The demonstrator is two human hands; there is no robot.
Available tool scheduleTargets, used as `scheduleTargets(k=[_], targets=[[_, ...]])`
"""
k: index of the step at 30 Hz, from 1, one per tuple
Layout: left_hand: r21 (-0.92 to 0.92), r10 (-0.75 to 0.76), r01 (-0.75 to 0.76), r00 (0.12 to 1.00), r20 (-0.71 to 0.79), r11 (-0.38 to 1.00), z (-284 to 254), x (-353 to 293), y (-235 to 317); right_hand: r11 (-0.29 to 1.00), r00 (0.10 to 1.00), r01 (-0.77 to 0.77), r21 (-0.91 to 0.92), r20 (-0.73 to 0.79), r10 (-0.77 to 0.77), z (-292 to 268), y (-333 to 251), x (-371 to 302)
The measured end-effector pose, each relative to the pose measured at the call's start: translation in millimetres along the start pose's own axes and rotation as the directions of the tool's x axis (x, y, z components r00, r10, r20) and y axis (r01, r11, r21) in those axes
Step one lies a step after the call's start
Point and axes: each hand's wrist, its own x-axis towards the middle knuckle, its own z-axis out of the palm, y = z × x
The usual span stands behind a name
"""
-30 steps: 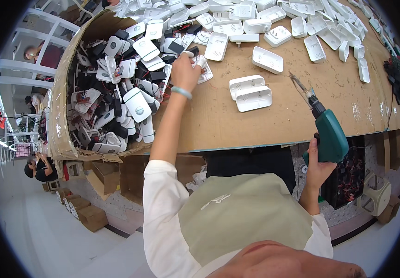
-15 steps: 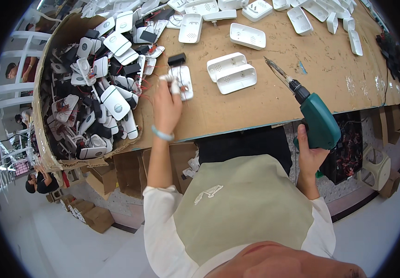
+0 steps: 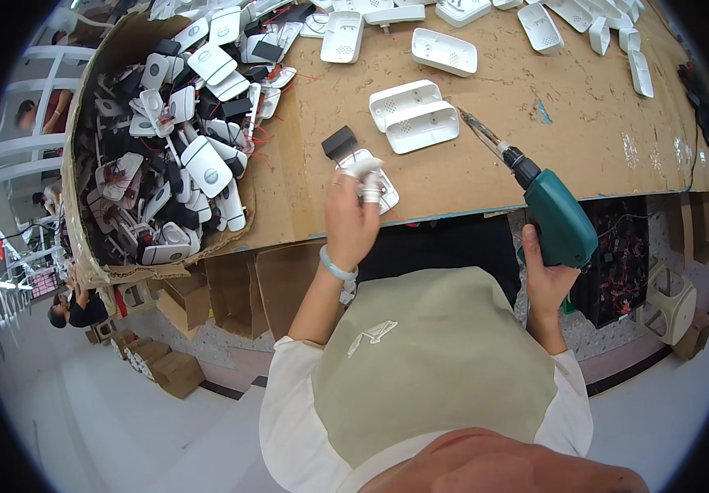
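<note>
My left hand, with white wraps on its fingers, is closed on a white plastic cover at the table's near edge. Fingers hide part of that cover. A black block sits against the cover's far end, seemingly wired to it. In my right hand is a green pistol-shaped power screwdriver. Its black chuck carries a long, thin shaft that slants far-left over the table. Just left of the tip, two open white shells lie side by side.
A large cardboard box at the left is heaped with white covers, black blocks and red wires. More white shells spread along the far side of the cardboard-covered table. Beyond my right hand stand a black crate and a beige stool.
My left hand has moved right and nearer to me, and the white cover with its black block has shifted the same way. The screwdriver stays in my right hand, nearly still.
</note>
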Motion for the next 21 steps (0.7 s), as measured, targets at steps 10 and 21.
scheduleTargets(k=[10,21], targets=[[0.29,0.305,-0.296,0.952,0.016,0.91,37.9,23.7,30.5,0.998,0.993,-0.024,-0.052,0.115,0.03,1.2,0.1,5.2],[0.617,0.369,-0.191,0.913,-0.174,0.764,72.2,49.3,44.1,0.977,0.983,0.123,-0.172,0.158,-0.096,13.6,18.1,23.0]])
